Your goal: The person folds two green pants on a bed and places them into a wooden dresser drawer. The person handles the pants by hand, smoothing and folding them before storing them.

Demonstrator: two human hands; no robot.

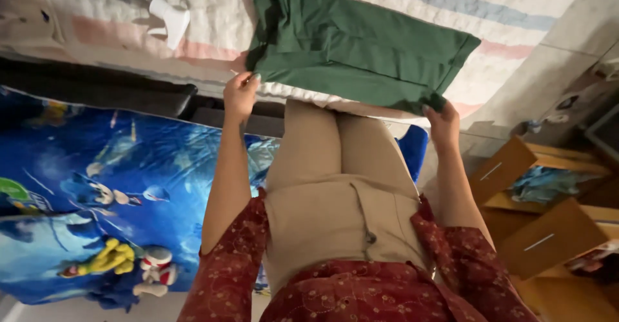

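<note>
Green cloth was pinched at both near corners: the left hand (240, 93) had its fingers closed on the folded edge of the green garment (351, 45), and the right hand (442, 121) gripped the opposite corner the same way, fingers curled shut over the hem. The garment lay folded flat across the striped quilt (464, 3) at the edge of the bed, its far end bunched slightly. It looked like light, soft fabric that would sag and slide between the grips, so the corners and hem seemed the surest places to hold it. A small white object (169, 18) rested on the quilt to the left, well apart. Below lay a blue cartoon-print sheet (97, 186); wooden drawers (548, 232) stood open at the right.
</note>
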